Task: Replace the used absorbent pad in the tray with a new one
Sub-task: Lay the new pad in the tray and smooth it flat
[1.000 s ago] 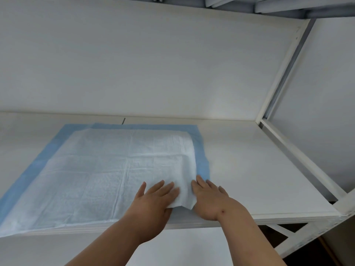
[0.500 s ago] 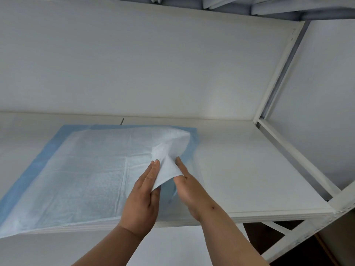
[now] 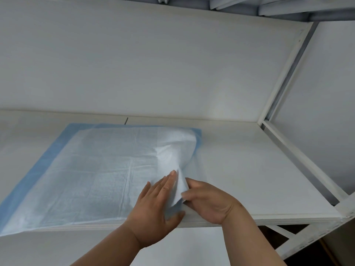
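Lifting the near right corner of the thin white blue-backed absorbent pad [image 3: 107, 169].
Nearest, the right hand [image 3: 208, 201] pinches that corner; the left hand [image 3: 158, 205] presses flat-fingered against the raised flap. Judged light, limp, tearable: grip edges. Remainder lies flat on the white shelf [image 3: 249, 169].

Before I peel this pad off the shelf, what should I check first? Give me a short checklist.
1. Right hand pinches the pad at its near right corner: ok.
2. That corner is lifted off the shelf board: ok.
3. Left hand is off the pad: not ok, its straight fingers rest on it.
4. Nothing else lies on the pad: ok.
5. Pad is dry enough not to drip: cannot tell.
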Demonstrator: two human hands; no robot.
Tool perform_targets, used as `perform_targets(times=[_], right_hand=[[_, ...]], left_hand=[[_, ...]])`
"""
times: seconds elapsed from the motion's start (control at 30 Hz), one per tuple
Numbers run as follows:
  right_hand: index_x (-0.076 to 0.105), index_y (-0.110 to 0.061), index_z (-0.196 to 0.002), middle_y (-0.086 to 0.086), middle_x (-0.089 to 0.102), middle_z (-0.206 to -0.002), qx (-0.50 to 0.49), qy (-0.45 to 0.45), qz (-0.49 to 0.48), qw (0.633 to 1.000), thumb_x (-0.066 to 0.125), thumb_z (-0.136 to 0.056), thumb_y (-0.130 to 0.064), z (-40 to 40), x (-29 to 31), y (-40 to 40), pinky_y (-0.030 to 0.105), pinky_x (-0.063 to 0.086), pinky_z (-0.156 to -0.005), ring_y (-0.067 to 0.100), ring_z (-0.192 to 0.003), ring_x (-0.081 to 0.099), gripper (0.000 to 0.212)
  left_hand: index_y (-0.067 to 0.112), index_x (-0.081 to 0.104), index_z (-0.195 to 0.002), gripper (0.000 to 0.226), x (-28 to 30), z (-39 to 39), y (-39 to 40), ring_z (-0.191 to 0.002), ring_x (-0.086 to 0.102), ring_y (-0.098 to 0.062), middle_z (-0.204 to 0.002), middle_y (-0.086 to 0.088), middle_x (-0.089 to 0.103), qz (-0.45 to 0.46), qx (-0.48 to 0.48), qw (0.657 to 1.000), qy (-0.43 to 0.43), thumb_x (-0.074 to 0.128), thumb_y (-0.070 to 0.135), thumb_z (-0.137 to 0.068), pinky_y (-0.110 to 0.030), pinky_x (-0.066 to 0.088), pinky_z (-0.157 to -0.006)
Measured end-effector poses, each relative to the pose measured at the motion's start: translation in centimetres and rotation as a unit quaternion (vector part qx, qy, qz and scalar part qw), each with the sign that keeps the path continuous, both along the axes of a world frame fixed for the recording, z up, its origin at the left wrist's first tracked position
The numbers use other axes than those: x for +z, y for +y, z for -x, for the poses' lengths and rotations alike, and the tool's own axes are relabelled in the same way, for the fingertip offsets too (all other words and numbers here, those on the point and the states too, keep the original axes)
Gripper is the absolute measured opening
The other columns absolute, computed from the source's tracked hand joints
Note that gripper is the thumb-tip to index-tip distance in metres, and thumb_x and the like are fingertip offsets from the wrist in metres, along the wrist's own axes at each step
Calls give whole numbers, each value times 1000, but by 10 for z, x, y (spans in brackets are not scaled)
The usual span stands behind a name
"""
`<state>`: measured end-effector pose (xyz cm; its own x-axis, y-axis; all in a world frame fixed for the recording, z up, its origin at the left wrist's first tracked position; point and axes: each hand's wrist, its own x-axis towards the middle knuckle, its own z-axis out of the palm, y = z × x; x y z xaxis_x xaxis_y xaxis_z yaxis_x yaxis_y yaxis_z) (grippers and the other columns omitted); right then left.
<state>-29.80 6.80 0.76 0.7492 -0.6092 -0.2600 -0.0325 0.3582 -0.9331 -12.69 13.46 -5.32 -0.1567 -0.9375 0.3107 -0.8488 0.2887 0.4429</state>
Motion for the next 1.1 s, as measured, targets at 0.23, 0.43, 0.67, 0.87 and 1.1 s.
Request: perform_targets(times=[0.23, 0.43, 0.67, 0.87, 1.1], right_hand=[[65, -10, -124, 12, 67, -115, -96, 2, -89, 991, 58, -89, -45, -10, 1, -3, 33, 48, -82, 28, -103, 60, 50], [68, -9, -119, 19, 69, -115, -159, 26, -97, 982, 56, -94, -37, -11, -2, -15, 45, 49, -101, 33, -105, 66, 39], [63, -9, -117, 12, 73, -106, -290, 61, -78, 952, 61, -92, -37, -21, -7, -47, 42, 57, -89, 28, -99, 70, 37], [62, -10, -115, 10, 72, -105, -287, 158, -9, 945, 65, -90, -29, -37, -11, -77, 44, 55, -91, 27, -95, 69, 32], [57, -10, -127, 9, 66, -119, -247, 258, 3, 934, 50, -93, -44, -44, -21, -101, 44, 49, -100, 28, -106, 63, 48]], left_hand=[[36, -22, -146, 103, 6, 17, -9, -141, 27, -6, -154, 14, 27, -5, 86, 996, 37, 33, 78, -70, -29, 24, -117], [57, -14, -141, 72, 6, 15, -14, -140, 32, -8, -156, 16, 24, 26, 50, 997, 53, 32, 41, -88, -30, 34, -111], [59, -6, -143, 59, 5, 8, -7, -147, 3, -1, -160, 18, 3, -19, -62, 997, -34, 23, 42, -94, -39, 10, -121], [42, 19, -150, 66, 8, 9, -6, -141, 34, -17, -157, 2, 29, -11, -119, 978, -172, 42, 42, -88, -52, 35, -108], [49, 17, -147, 64, 9, 13, -10, -143, 31, -18, -158, 3, 27, -70, -130, 963, -224, 40, 55, -88, -57, 31, -110]])
